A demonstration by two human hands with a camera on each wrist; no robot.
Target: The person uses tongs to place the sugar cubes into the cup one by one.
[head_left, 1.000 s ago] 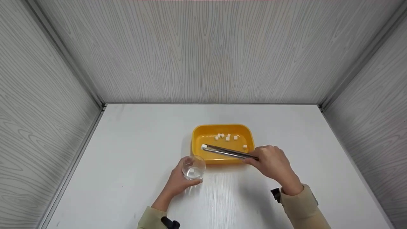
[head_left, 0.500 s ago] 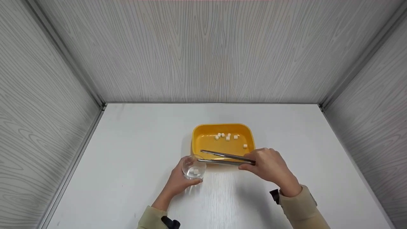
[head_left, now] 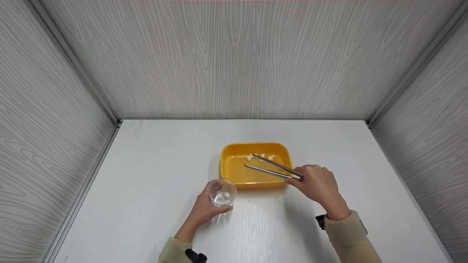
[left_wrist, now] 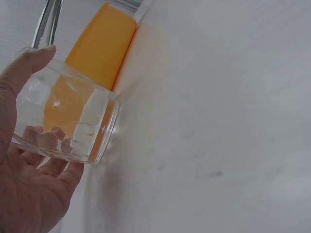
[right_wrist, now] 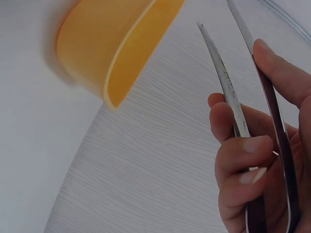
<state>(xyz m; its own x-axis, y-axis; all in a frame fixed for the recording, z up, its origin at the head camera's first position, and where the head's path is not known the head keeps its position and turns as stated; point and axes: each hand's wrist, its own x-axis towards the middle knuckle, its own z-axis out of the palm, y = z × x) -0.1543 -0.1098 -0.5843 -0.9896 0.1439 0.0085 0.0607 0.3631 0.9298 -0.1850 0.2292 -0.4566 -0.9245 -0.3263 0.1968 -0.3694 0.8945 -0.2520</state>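
Note:
My left hand [head_left: 207, 207] grips a clear drinking glass [left_wrist: 68, 114] from the side, thumb on one side and fingers on the other. Small white cubes show at the bottom of the glass in the head view. Metal tweezers [right_wrist: 228, 82] are held in my right hand [head_left: 315, 184], their two arms spread apart with nothing between the tips. Those tips hang over the yellow tray [head_left: 237, 179], close to several white cubes [head_left: 270, 158] in its far part. The tweezers partly cover some of the cubes.
The tray stands on a white table [head_left: 164, 164], just beyond the glass. Grey wood-grain panels [head_left: 237, 58] enclose the table at the back and on both sides.
The tweezers released a white cube into the glass, then moved from above the glass back right and away over the tray, arms spread. The left hand and glass stayed in place.

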